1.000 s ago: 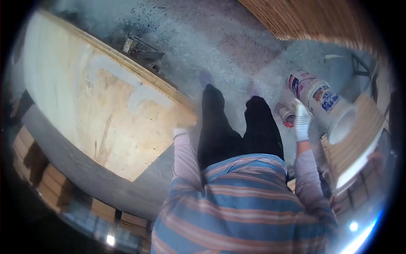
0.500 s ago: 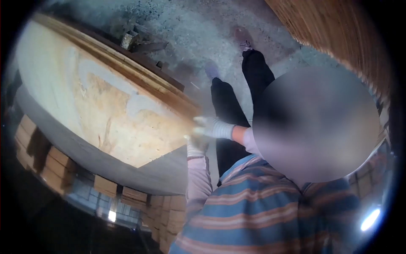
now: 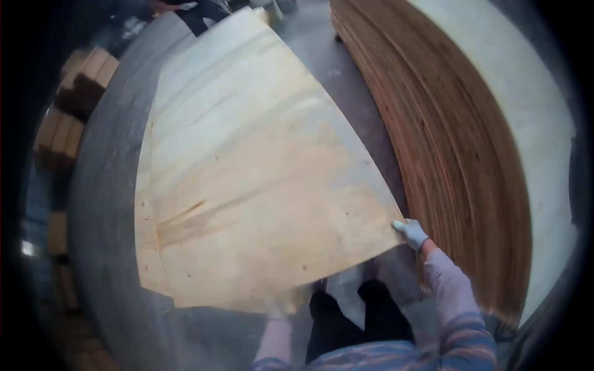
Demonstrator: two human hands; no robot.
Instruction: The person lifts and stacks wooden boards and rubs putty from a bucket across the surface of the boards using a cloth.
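A large, thin, pale plywood sheet [image 3: 247, 185] with brown grain marks fills the middle of the head view. At its near right corner, my gloved right hand [image 3: 411, 232] is closed, with the thumb on top. My left hand [image 3: 279, 307] is at the near edge, smeared by motion; its outline overlaps the edge and appears to grip it, though single fingers do not show. The sheet's underside is hidden.
On the right stands a tall stack of brown wood sheets [image 3: 445, 154] with a pale top [image 3: 526, 111]. Another person [image 3: 207, 12] is near the sheet's far end. A grey surface [image 3: 108, 204] runs along the left, beyond it stacked light-brown blocks [image 3: 96, 68].
The view has swung round. My hands, close together at the sheet's corner before, are now far apart along its near edge. The sheet now spreads out in front of me.
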